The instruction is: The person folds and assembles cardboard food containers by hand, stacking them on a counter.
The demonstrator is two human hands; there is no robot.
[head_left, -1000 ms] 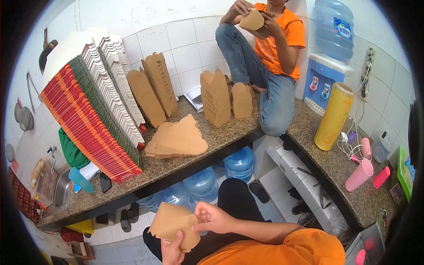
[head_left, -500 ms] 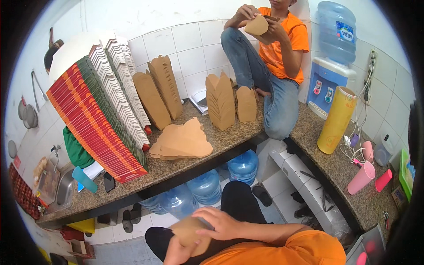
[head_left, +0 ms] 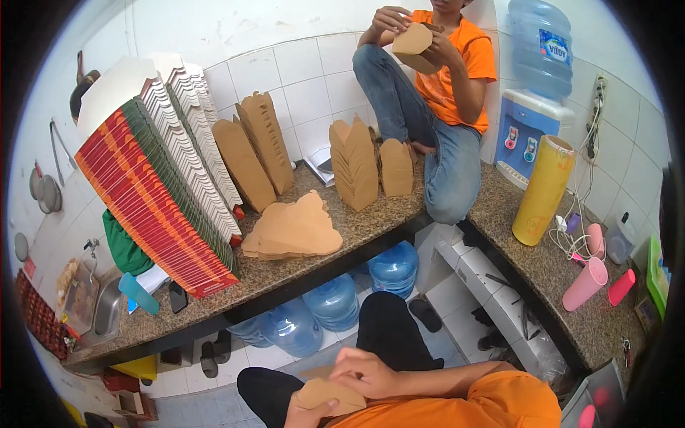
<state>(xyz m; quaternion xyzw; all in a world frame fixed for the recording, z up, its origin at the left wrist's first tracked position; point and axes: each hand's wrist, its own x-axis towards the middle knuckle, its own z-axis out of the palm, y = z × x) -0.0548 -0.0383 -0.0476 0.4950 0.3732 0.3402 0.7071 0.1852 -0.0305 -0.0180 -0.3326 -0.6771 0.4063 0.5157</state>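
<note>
Over my lap I hold a brown cardboard food box (head_left: 330, 394), partly folded, its base tilted toward the camera. My left hand (head_left: 305, 412) is closed round its near left side, with the thumb lying on the cardboard. At the far side my right hand (head_left: 365, 372) has curled fingers gripping a flap; the fingertips are partly hidden. On the counter ahead lies a fanned pile of flat brown box blanks (head_left: 292, 227). Behind it stand nested stacks of folded brown boxes (head_left: 354, 164), and a tall leaning stack of red and green printed boxes (head_left: 157, 203) is to the left.
Across the counter a co-worker in an orange shirt (head_left: 457, 71) sits handling another brown box (head_left: 414, 48). On the right counter are a yellow film roll (head_left: 542, 192), a pink cup (head_left: 585, 284) and a water dispenser (head_left: 531, 135). Blue water bottles (head_left: 330, 303) stand below the granite counter edge.
The box in my hands has turned and tipped, moving slightly right and down. My right hand has shifted from across its top to the far flap. The co-worker's box has also turned a little.
</note>
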